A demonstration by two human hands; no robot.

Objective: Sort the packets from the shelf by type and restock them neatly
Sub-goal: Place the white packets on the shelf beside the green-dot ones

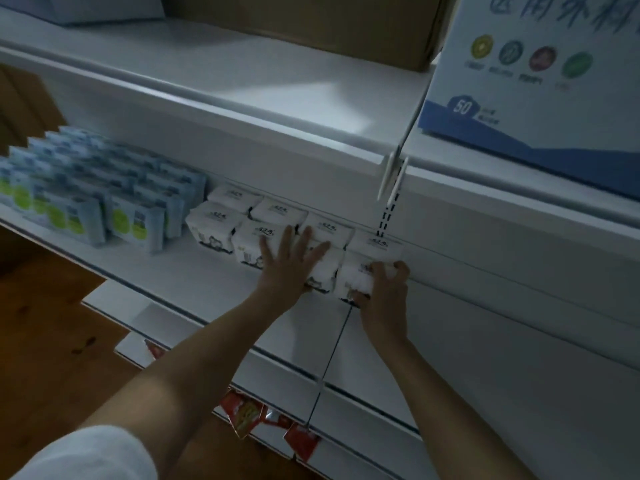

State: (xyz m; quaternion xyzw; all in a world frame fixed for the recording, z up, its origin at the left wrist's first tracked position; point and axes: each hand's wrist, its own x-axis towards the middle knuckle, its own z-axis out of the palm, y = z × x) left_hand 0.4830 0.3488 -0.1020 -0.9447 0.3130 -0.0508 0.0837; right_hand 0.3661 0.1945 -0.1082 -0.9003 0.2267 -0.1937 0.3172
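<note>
Your left hand (289, 263) lies spread flat against the white packets (273, 216) on the shelf (166, 275), while your right hand (382, 289) grips the end packet (360, 275).

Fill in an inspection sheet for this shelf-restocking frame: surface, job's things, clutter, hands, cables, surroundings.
Surface: white shelf, bare along its front edge.
Job's things: white packets in two rows at the back; blue-and-green packets standing in rows to their left, apart from the white ones.
Clutter: nothing seen on this shelf.
Hands: left hand flat, fingers spread, pressing on the white row; right hand with its grip closed on the end white packet.
Cables: nothing seen.
Surroundings: cardboard box and blue-and-white printed box on the shelf above; red packets on a lower shelf; wooden floor.
</note>
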